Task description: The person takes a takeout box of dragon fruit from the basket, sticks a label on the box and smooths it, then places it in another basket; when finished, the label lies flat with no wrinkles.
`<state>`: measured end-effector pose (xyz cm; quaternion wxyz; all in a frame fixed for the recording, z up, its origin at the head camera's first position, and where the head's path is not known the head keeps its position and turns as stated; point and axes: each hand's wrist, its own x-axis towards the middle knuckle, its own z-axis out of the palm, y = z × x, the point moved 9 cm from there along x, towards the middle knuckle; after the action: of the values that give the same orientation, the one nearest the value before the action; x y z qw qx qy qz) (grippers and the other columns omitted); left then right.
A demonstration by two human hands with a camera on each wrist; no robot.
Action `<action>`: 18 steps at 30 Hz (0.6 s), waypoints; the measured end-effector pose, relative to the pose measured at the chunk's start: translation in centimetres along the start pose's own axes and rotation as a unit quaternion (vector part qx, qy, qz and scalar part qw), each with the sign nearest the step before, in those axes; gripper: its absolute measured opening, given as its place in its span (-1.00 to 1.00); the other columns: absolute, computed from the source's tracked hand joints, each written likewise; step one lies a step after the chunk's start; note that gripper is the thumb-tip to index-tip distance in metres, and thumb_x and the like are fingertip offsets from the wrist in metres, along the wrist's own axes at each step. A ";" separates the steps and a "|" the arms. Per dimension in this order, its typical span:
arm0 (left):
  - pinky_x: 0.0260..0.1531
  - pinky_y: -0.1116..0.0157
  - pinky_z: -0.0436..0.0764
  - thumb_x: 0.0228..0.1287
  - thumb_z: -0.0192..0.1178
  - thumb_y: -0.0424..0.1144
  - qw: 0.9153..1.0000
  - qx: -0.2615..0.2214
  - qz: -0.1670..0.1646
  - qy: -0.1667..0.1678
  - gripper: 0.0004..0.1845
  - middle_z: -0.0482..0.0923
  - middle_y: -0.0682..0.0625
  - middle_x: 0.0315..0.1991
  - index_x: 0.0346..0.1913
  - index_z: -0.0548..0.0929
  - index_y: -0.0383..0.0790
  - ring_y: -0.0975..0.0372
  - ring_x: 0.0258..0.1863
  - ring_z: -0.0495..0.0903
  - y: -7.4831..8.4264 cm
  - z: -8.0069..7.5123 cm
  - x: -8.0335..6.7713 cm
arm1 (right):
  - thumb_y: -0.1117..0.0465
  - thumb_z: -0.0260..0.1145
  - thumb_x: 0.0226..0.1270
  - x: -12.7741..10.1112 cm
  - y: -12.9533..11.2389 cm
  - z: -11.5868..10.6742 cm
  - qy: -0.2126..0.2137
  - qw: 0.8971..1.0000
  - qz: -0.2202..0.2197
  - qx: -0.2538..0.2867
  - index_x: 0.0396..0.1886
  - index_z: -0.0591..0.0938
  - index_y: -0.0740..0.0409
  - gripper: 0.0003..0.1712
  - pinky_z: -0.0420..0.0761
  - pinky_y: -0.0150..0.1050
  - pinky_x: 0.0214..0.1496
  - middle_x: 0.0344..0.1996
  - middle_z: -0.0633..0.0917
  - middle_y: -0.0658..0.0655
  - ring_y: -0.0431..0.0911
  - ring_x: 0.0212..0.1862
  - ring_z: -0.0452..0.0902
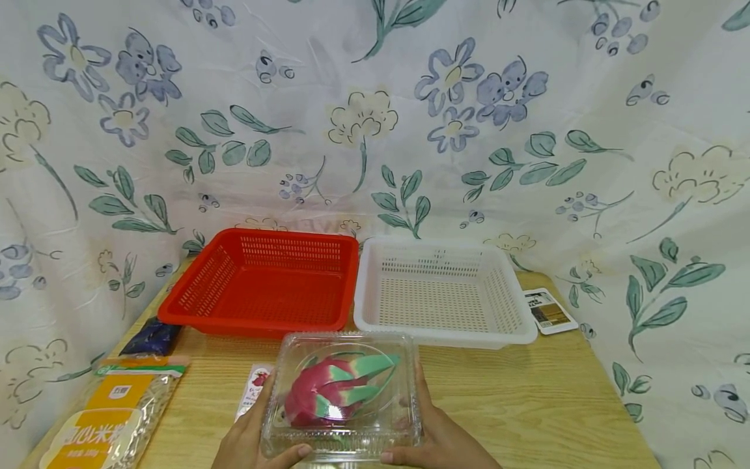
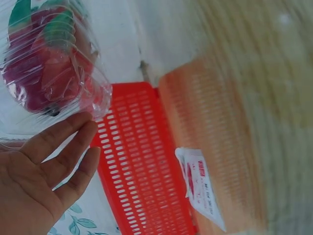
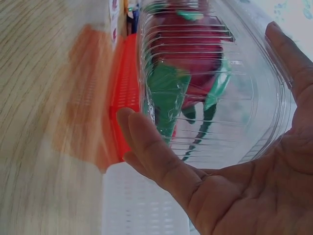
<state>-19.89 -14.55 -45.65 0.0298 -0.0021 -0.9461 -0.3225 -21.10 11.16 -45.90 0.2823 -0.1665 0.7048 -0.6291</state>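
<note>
A clear plastic clamshell box [image 1: 342, 435] with ridged sides is held up near the front of the table, between two hands. Inside it lies a pink dragon fruit [image 1: 321, 391] with green-tipped scales, which also shows through the plastic in both wrist views. My left hand [image 1: 250, 433] grips the box's left side, thumb at the front edge; in the left wrist view its fingers [image 2: 73, 161] reach along the box's side. On the opposite side my right hand [image 1: 442, 435] holds the box, with the thumb in front and the other fingers partly hidden behind it.
Behind the box stand a red plastic basket [image 1: 258, 322] and, to its right, a white one [image 1: 445, 335]. A card [image 1: 549, 311] lies far right. At left are a bag of rice noodles [image 1: 111, 417] and a dark blue packet [image 1: 151, 337]. A white-and-red label [image 1: 250, 384] lies by my left hand.
</note>
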 end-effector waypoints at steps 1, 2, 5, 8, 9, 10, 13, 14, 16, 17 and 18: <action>-0.13 -0.24 0.60 -0.14 0.49 0.25 1.000 -0.004 0.003 0.000 0.30 0.54 -0.36 0.19 0.61 -0.09 0.05 -0.20 0.06 0.60 0.0 0.0 0.0 | 0.09 0.49 0.21 0.0 0.1 0.0 0.002 1.000 0.003 -0.004 0.42 -0.64 -0.59 0.49 0.45 0.10 0.33 0.50 0.23 0.24 -0.05 0.20 0.57; -0.14 -0.25 0.60 -0.13 0.49 0.23 1.000 -0.008 0.006 0.000 0.30 0.54 -0.36 0.19 0.61 -0.09 0.05 -0.20 0.06 0.60 0.0 0.1 0.1 | 0.09 0.49 0.21 0.0 0.1 -0.1 0.003 1.000 0.002 -0.010 0.42 -0.64 -0.57 0.49 0.46 0.06 0.32 0.49 0.24 0.24 -0.06 0.20 0.57; -0.14 -0.26 0.59 -0.12 0.50 0.20 1.000 -0.019 0.009 -0.009 0.30 0.53 -0.35 0.21 0.61 -0.09 0.03 -0.21 0.07 0.59 -0.2 0.3 0.2 | 0.10 0.49 0.21 0.2 0.2 0.0 -0.004 1.000 -0.001 -0.001 0.43 -0.63 -0.58 0.49 0.49 -0.20 0.27 0.48 0.27 0.22 -0.07 0.20 0.57; -0.13 -0.26 0.59 -0.11 0.49 0.20 0.999 -0.021 0.000 -0.027 0.29 0.53 -0.34 0.21 0.61 -0.10 -0.01 -0.20 0.07 0.59 -0.6 0.7 0.4 | 0.12 0.48 0.23 0.3 0.2 0.1 -0.015 1.000 -0.012 0.007 0.42 -0.63 -0.60 0.48 0.44 -0.41 0.21 0.49 0.27 0.17 -0.09 0.21 0.57; -0.13 -0.26 0.59 -0.10 0.48 0.20 0.999 -0.021 -0.006 -0.035 0.29 0.53 -0.34 0.21 0.61 -0.10 -0.03 -0.20 0.07 0.59 -0.8 0.8 0.4 | 0.13 0.47 0.24 0.4 0.3 0.2 -0.019 1.000 -0.013 0.014 0.41 -0.63 -0.61 0.48 0.45 -0.42 0.21 0.49 0.27 0.16 -0.09 0.21 0.57; -0.12 -0.26 0.59 -0.09 0.48 0.20 0.999 -0.022 -0.011 -0.041 0.29 0.53 -0.34 0.21 0.61 -0.11 -0.04 -0.19 0.07 0.59 -0.9 0.9 0.4 | 0.13 0.47 0.24 0.5 0.3 0.3 -0.023 0.999 -0.013 0.019 0.41 -0.63 -0.62 0.47 0.46 -0.40 0.22 0.49 0.27 0.15 -0.09 0.21 0.57; -0.13 -0.25 0.59 -0.08 0.47 0.20 0.999 -0.021 -0.015 -0.047 0.28 0.54 -0.33 0.19 0.60 -0.09 -0.07 -0.18 0.06 0.59 -1.2 1.1 0.5 | 0.13 0.46 0.26 0.5 0.4 0.3 -0.026 0.999 -0.011 0.027 0.40 -0.65 -0.62 0.47 0.51 -0.32 0.25 0.49 0.28 0.17 -0.08 0.20 0.58; -0.13 -0.25 0.59 -0.09 0.47 0.20 0.999 -0.018 -0.013 -0.045 0.28 0.54 -0.33 0.19 0.60 -0.09 -0.08 -0.18 0.06 0.59 -1.2 1.1 0.5 | 0.13 0.46 0.26 0.5 0.5 0.3 -0.026 0.999 -0.009 0.028 0.40 -0.65 -0.61 0.47 0.51 -0.30 0.25 0.49 0.27 0.17 -0.07 0.20 0.58; -0.13 -0.25 0.59 -0.09 0.47 0.21 0.999 -0.013 -0.013 -0.043 0.28 0.54 -0.34 0.18 0.60 -0.09 -0.09 -0.17 0.05 0.60 -1.2 1.1 0.5 | 0.14 0.46 0.26 0.6 0.5 0.3 -0.024 0.999 -0.007 0.029 0.41 -0.65 -0.60 0.47 0.53 -0.26 0.25 0.48 0.27 0.19 -0.06 0.19 0.59; -0.13 -0.25 0.59 -0.09 0.46 0.21 0.999 -0.011 -0.014 -0.042 0.28 0.54 -0.34 0.18 0.60 -0.09 -0.09 -0.18 0.05 0.60 -1.2 1.1 0.5 | 0.14 0.46 0.26 0.6 0.5 0.2 -0.022 0.999 -0.006 0.028 0.41 -0.65 -0.59 0.47 0.54 -0.25 0.25 0.48 0.27 0.20 -0.06 0.19 0.59; -0.13 -0.25 0.59 -0.09 0.46 0.22 0.999 -0.010 -0.016 -0.043 0.28 0.54 -0.34 0.18 0.60 -0.08 -0.09 -0.18 0.05 0.60 -1.3 1.1 0.5 | 0.14 0.46 0.26 0.6 0.6 0.2 -0.021 0.999 -0.004 0.030 0.41 -0.64 -0.59 0.47 0.54 -0.25 0.25 0.49 0.26 0.21 -0.06 0.19 0.59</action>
<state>-20.44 -14.87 -47.26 -0.0157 -0.0013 -0.9432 -0.3318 -21.32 10.71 -46.58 0.2996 -0.1744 0.6790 -0.6471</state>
